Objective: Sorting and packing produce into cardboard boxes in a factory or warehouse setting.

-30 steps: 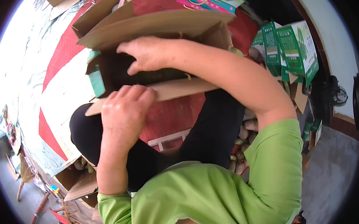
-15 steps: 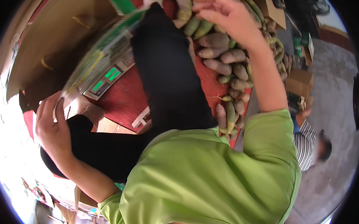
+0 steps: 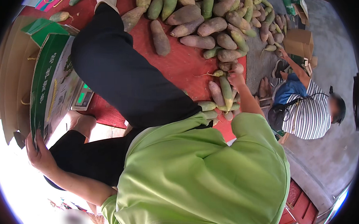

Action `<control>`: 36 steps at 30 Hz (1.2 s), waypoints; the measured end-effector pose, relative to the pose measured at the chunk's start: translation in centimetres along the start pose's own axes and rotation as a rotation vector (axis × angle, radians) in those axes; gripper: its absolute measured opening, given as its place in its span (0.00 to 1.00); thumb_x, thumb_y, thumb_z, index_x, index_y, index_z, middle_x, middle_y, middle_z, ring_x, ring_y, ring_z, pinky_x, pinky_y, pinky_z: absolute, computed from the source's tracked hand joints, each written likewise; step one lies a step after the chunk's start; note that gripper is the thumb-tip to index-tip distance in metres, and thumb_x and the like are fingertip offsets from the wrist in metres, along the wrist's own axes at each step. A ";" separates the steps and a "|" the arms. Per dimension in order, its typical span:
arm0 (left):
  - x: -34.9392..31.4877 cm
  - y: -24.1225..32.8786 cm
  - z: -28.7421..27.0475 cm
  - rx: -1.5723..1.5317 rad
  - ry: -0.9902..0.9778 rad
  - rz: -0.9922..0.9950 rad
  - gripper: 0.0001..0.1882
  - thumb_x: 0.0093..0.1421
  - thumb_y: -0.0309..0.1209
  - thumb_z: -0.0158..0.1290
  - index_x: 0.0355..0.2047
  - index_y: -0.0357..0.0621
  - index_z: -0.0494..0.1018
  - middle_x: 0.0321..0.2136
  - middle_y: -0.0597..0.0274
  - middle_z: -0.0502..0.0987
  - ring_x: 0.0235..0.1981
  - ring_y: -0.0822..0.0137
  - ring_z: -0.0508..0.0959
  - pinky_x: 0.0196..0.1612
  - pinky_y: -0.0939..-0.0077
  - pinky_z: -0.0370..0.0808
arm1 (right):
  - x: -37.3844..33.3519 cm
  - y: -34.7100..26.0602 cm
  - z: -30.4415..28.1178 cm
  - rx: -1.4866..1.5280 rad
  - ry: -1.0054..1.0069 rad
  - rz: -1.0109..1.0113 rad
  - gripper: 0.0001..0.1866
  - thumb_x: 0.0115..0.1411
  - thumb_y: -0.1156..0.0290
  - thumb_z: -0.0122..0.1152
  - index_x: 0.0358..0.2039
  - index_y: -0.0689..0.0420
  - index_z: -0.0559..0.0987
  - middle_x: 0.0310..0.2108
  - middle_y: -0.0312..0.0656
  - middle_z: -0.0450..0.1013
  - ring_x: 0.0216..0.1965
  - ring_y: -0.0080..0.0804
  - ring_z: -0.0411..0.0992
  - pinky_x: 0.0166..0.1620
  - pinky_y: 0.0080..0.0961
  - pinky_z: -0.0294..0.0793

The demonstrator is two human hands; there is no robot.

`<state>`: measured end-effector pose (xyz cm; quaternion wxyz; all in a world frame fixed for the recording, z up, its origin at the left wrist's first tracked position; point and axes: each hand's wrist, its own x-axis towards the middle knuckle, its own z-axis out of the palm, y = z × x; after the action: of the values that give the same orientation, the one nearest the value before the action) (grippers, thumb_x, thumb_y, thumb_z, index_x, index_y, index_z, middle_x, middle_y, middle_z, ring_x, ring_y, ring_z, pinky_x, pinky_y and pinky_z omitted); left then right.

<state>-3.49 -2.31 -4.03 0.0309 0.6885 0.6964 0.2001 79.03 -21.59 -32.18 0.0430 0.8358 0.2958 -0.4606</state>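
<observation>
My left hand (image 3: pixel 40 158) is closed on the near lower edge of a green and white cardboard box (image 3: pixel 46 79) that stands tilted beside my legs. On the right, my right hand (image 3: pixel 236 80) has its fingers curled against the rounded end of a radish (image 3: pixel 237 68) at the pile's near edge. Part of that grip is hidden by the hand itself. Close by lie a long green radish (image 3: pixel 226 93) and a purplish-brown radish (image 3: pixel 216 93).
A large heap of green and brownish radishes (image 3: pixel 212 26) covers the far right of the red surface (image 3: pixel 185 71). A digital scale (image 3: pixel 82 96) sits partly behind the box. At right, a person in a striped shirt (image 3: pixel 307 110) bends beside a brown carton (image 3: pixel 298 42).
My right hand has come down from above the heap to its near edge. The green box has swung left with my left hand, and my view has shifted.
</observation>
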 end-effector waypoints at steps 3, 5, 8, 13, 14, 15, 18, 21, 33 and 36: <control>-0.3 0.7 -1.8 0.061 0.017 0.016 0.07 0.60 0.22 0.54 0.38 0.35 0.76 0.31 0.58 0.78 0.31 0.65 0.77 0.36 0.75 0.73 | -4.1 -1.5 3.9 -0.234 0.109 0.133 0.26 0.47 0.63 0.67 0.46 0.63 0.74 0.42 0.51 0.75 0.45 0.38 0.74 0.43 0.33 0.75; -0.1 0.8 -1.7 0.067 0.013 0.013 0.07 0.60 0.22 0.54 0.38 0.35 0.76 0.31 0.59 0.78 0.31 0.67 0.77 0.36 0.75 0.73 | -6.6 -0.2 5.2 -0.230 0.153 0.254 0.33 0.44 0.62 0.70 0.49 0.64 0.71 0.45 0.53 0.73 0.49 0.39 0.73 0.47 0.34 0.74; -0.1 0.6 -1.4 0.023 0.022 -0.022 0.07 0.61 0.22 0.53 0.39 0.35 0.77 0.31 0.60 0.78 0.31 0.69 0.76 0.36 0.77 0.73 | -8.0 2.8 7.7 -0.191 0.338 0.376 0.44 0.38 0.60 0.76 0.53 0.65 0.66 0.48 0.56 0.71 0.51 0.43 0.72 0.51 0.36 0.72; 0.0 -0.5 -0.8 -0.049 0.015 -0.017 0.06 0.60 0.21 0.53 0.38 0.35 0.76 0.31 0.60 0.78 0.32 0.68 0.76 0.38 0.77 0.72 | -9.4 4.2 10.1 -0.092 0.341 0.405 0.48 0.34 0.58 0.79 0.54 0.64 0.66 0.52 0.56 0.69 0.53 0.46 0.70 0.55 0.36 0.70; 0.0 -0.3 -1.1 -0.034 0.027 -0.019 0.06 0.60 0.21 0.53 0.38 0.35 0.76 0.31 0.60 0.78 0.32 0.68 0.76 0.38 0.77 0.72 | -9.7 2.7 10.6 -0.088 0.333 0.389 0.48 0.34 0.58 0.79 0.54 0.64 0.66 0.52 0.56 0.69 0.53 0.46 0.70 0.55 0.36 0.70; -0.1 -0.2 -1.4 -0.012 0.025 -0.005 0.06 0.60 0.21 0.53 0.38 0.35 0.76 0.31 0.59 0.77 0.32 0.68 0.75 0.38 0.77 0.72 | -10.7 -0.6 10.4 -0.130 0.351 0.472 0.48 0.33 0.58 0.79 0.54 0.64 0.66 0.52 0.56 0.69 0.53 0.47 0.69 0.56 0.37 0.69; -0.1 0.3 -1.3 -0.012 0.026 -0.017 0.06 0.59 0.20 0.53 0.37 0.34 0.75 0.31 0.59 0.77 0.32 0.67 0.75 0.39 0.77 0.71 | -12.1 -3.8 9.2 -0.216 0.383 0.554 0.48 0.33 0.59 0.79 0.53 0.64 0.66 0.51 0.55 0.70 0.53 0.48 0.70 0.55 0.37 0.69; 0.0 1.1 -1.6 -0.044 0.017 -0.062 0.06 0.59 0.19 0.53 0.37 0.34 0.75 0.31 0.59 0.77 0.32 0.67 0.75 0.39 0.77 0.71 | -11.3 -2.4 9.3 -0.232 0.355 0.506 0.46 0.32 0.60 0.79 0.52 0.63 0.68 0.48 0.53 0.72 0.51 0.47 0.71 0.54 0.37 0.70; 1.0 6.0 -2.7 0.015 0.046 -0.107 0.10 0.50 0.21 0.58 0.34 0.38 0.78 0.32 0.56 0.78 0.36 0.58 0.78 0.42 0.69 0.73 | -10.8 -6.9 9.5 0.417 -0.097 0.379 0.28 0.43 0.62 0.75 0.45 0.55 0.76 0.38 0.34 0.74 0.32 0.27 0.74 0.35 0.28 0.74; 0.9 5.9 -2.9 -0.059 0.026 -0.105 0.10 0.50 0.19 0.57 0.35 0.38 0.78 0.32 0.56 0.78 0.36 0.59 0.78 0.41 0.71 0.73 | -12.2 -15.4 8.4 0.422 -0.112 0.143 0.22 0.48 0.63 0.71 0.44 0.52 0.75 0.37 0.34 0.73 0.36 0.27 0.72 0.33 0.27 0.74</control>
<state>1.12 -2.27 0.76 0.0527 0.6473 0.7255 0.2277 59.63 -17.39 -24.21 -0.0837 0.8184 0.1299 -0.5535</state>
